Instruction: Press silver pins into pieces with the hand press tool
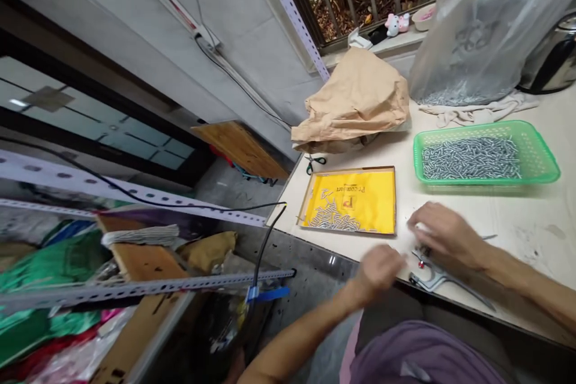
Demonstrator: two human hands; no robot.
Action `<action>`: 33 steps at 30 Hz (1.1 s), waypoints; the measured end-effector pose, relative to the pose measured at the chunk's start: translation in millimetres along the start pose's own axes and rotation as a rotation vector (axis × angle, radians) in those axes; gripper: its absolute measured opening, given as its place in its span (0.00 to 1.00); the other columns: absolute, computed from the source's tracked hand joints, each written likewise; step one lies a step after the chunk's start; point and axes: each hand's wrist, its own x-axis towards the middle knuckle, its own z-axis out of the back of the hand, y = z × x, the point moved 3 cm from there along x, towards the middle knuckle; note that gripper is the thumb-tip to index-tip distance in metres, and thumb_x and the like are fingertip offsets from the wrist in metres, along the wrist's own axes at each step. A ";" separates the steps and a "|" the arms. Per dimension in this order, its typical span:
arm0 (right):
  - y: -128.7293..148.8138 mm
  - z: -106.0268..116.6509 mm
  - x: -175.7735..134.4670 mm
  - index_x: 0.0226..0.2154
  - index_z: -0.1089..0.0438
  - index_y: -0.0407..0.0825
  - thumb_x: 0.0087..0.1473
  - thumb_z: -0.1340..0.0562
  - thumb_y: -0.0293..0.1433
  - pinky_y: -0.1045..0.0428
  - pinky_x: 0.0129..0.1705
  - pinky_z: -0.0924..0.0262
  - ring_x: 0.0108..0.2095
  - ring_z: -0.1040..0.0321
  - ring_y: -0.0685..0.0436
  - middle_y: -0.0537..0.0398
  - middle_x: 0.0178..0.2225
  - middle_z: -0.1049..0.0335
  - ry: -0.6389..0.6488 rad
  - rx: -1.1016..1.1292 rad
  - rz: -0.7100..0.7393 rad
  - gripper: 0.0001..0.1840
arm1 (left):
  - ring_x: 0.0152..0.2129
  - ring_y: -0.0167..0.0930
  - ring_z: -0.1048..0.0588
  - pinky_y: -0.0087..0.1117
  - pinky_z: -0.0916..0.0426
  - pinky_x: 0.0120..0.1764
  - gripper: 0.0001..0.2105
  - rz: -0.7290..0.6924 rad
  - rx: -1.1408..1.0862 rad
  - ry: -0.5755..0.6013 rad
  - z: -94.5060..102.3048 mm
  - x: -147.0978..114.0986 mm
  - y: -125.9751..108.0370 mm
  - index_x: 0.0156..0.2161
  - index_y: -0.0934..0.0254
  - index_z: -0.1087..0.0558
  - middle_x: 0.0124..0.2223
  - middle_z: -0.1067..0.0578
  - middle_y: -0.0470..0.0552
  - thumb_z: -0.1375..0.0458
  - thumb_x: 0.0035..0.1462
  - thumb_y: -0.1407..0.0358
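Observation:
My left hand (381, 266), blurred, is curled at the table's front edge, below the shallow yellow tray (371, 198). My right hand (437, 229) is closed too, its fingers bent, just above the tabletop; what either hand holds is too small or smeared to make out. Below my right hand lies a grey metal hand tool (434, 281) with long curved handles and a red spot, partly hidden. Small silvery metal pins (332, 216) lie scattered in the lower left of the yellow tray. A green plastic basket (540, 171) holds a thick layer of similar metal pieces (470, 158).
Behind the tray sit a crumpled brown paper bag (355, 96) and green-handled scissors (315, 162). A translucent plastic bag (486, 36), a cloth (483, 109) and a kettle (551, 57) stand at the back right. A black cable (261, 252) hangs left of the table.

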 end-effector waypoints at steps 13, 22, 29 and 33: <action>-51.3 73.5 -22.2 0.46 0.32 0.53 0.63 0.50 0.40 0.41 0.39 0.35 0.37 0.31 0.36 0.48 0.37 0.30 -0.021 -0.370 -0.308 0.16 | 0.36 0.35 0.33 0.33 0.37 0.41 0.11 0.510 0.291 -0.001 75.5 59.0 175.3 0.28 0.67 0.26 0.29 0.30 0.53 0.47 0.59 0.73; 20.5 42.9 -111.4 0.38 0.29 0.48 0.64 0.49 0.33 0.48 0.37 0.33 0.36 0.29 0.44 0.49 0.36 0.27 0.221 -0.152 -0.483 0.14 | 0.37 0.36 0.30 0.38 0.36 0.45 0.06 0.501 -0.140 -0.182 77.1 47.7 119.3 0.29 0.67 0.26 0.32 0.26 0.54 0.44 0.55 0.71; 45.2 25.0 -133.9 0.38 0.28 0.48 0.63 0.49 0.30 0.49 0.37 0.34 0.35 0.31 0.44 0.48 0.35 0.28 0.219 -0.068 -0.547 0.13 | 0.28 0.30 0.25 0.28 0.32 0.31 0.13 0.508 -0.803 0.143 5.0 22.6 -10.6 0.31 0.65 0.21 0.32 0.20 0.52 0.38 0.48 0.56; 52.7 18.3 -137.1 0.39 0.28 0.46 0.63 0.48 0.30 0.48 0.37 0.35 0.36 0.33 0.43 0.47 0.35 0.28 0.231 -0.086 -0.537 0.13 | 0.22 0.27 0.29 0.25 0.37 0.25 0.16 0.697 -0.962 0.280 -13.2 21.7 -26.5 0.28 0.69 0.22 0.26 0.22 0.52 0.34 0.40 0.55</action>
